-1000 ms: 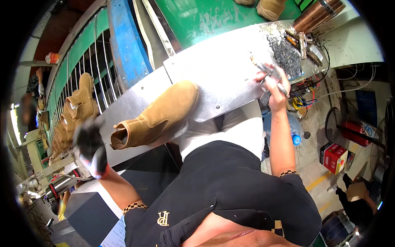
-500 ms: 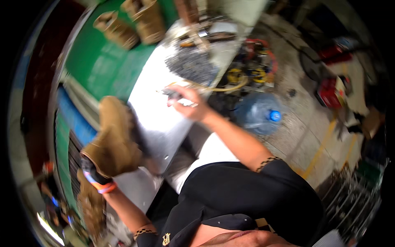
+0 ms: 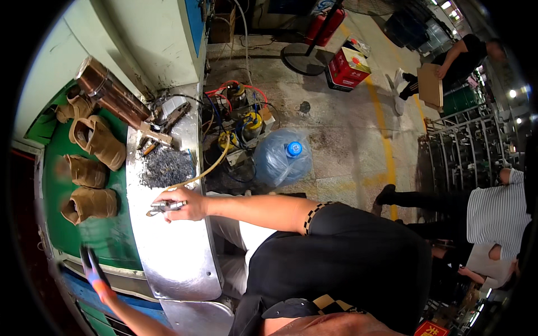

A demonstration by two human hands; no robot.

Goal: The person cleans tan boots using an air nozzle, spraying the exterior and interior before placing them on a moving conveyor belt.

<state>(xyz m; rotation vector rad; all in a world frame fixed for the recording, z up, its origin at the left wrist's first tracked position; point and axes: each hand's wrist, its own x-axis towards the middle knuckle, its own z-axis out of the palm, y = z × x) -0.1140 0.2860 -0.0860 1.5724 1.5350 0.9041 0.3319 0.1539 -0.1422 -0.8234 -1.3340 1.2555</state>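
My right hand is closed round a small silver hand tool above a shiny metal worktop. A yellow hose runs up to this hand from the floor side. My left hand, in a dark glove with an orange and purple cuff, reaches over the near edge of a green conveyor belt. Its fingers are stretched out, slightly blurred, with nothing in them. The nearest tan boot stands on the belt beyond it. Another tan boot and further ones stand behind.
Dark grey crumbs are heaped on the worktop beside a brown pipe. A large blue water bottle stands on the floor near yellow-topped pots. Beyond are a red can and a metal rack. People stand at the right.
My left hand has let go of the boot it held and moved to the belt. The right hand keeps the silver tool. The view has turned; more of the floor and people show.
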